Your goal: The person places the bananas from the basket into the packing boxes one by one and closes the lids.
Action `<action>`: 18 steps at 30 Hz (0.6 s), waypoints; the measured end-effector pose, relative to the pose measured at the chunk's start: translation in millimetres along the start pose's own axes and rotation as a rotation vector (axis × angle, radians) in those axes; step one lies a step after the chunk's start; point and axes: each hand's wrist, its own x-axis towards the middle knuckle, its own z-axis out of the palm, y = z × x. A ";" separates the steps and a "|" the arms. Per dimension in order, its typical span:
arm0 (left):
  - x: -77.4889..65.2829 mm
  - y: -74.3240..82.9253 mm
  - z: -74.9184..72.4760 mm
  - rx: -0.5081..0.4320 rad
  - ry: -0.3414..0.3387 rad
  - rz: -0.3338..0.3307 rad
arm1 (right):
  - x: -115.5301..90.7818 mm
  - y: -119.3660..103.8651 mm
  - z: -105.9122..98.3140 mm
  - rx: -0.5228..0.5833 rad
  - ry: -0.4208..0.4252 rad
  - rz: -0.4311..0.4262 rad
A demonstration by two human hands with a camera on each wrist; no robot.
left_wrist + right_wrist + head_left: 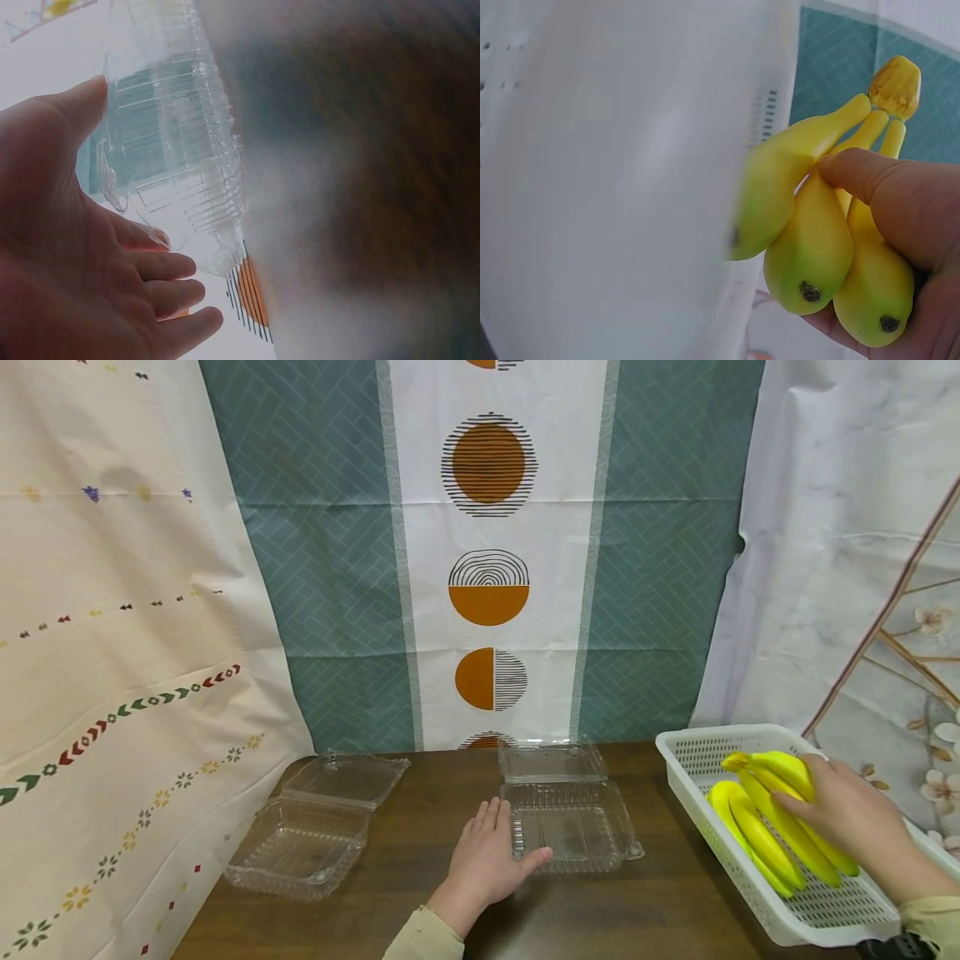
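My right hand [855, 810] grips yellow bananas [765, 835] inside a white perforated plastic basket [855, 910] at the right. In the right wrist view, the thumb lies across a bunch [810, 247] with greenish ends and a joined stem; part of it is out of sight behind the hand. My left hand [483, 860] lies at the left side of an opened clear plastic clamshell container [573, 827], fingers extended and thumb at its near edge. The left wrist view shows that container [172, 135] beside the straight fingers; firm contact is hard to make out.
A second clear clamshell container [296, 852] stands with its lid raised on the left of the brown wooden table [405, 877]. Patterned cloths [495, 543] hang behind and along both sides. A dark band [892, 947] circles the right wrist.
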 end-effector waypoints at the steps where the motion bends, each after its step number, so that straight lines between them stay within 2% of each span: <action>1: 0.0 0.0 -0.1 0.002 0.002 0.001 | 0.1 -1.7 -1.2 0.002 0.011 -0.014; 9: -0.9 1.3 -1.0 0.002 -0.001 -0.003 | -0.9 -17.5 -10.2 0.007 0.040 -0.070; 18: -1.1 1.4 -1.3 -0.004 0.000 -0.007 | 0.2 -34.3 -10.7 -0.009 0.081 -0.146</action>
